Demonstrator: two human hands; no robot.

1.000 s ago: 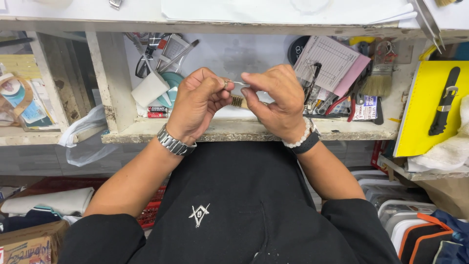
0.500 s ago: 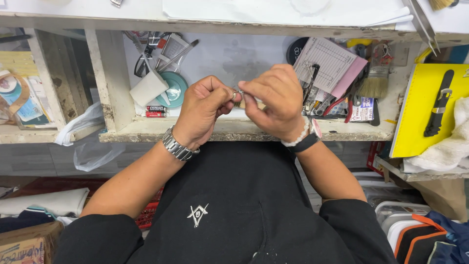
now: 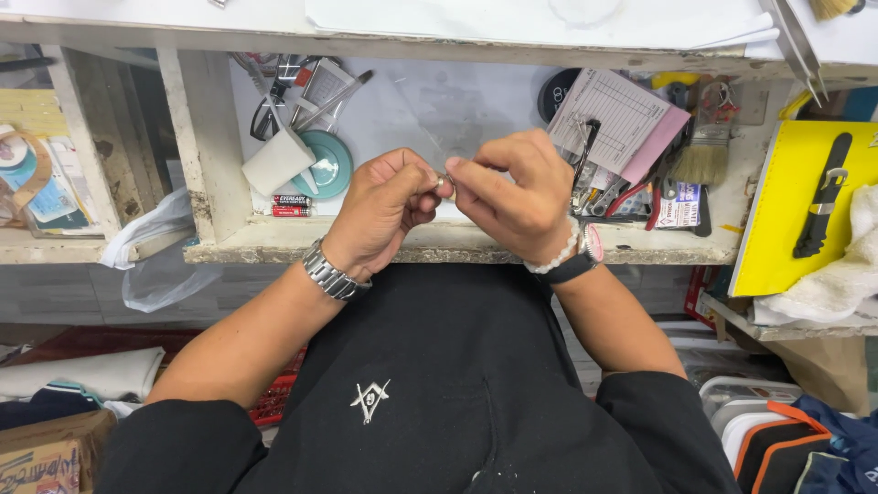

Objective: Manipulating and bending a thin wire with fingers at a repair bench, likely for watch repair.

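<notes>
Between my two sets of fingertips sits a tiny metal piece (image 3: 442, 182), silvery and way too small for me to say what it actually is. My left hand (image 3: 384, 209) is curled up tight with the thumb and forefinger pinching one side of it, and my right hand (image 3: 514, 197) has its fingers clenched on the other side, so both hands are gripping the same little thing and the knuckles nearly meet over it. Just below my fingers is the chipped front edge of the workbench shelf (image 3: 439, 245), and my wrists hang over it, metal watch (image 3: 331, 273) on the left one, a white bead bracelet (image 3: 554, 262) and a dark band on the right one. Off to the left of my left fingers there's a round teal lid (image 3: 327, 165) with a white block (image 3: 277, 161) leaning beside it, plus two small batteries (image 3: 291, 205) lying near the shelf edge. Right of my right fingers is a lined receipt pad (image 3: 615, 113) on top of a pink sheet, then a flat paintbrush (image 3: 704, 155) a bit further out. Well apart on the far right, a yellow board (image 3: 786, 220) stands tilted with a black strap-like piece (image 3: 823, 197) on it.
</notes>
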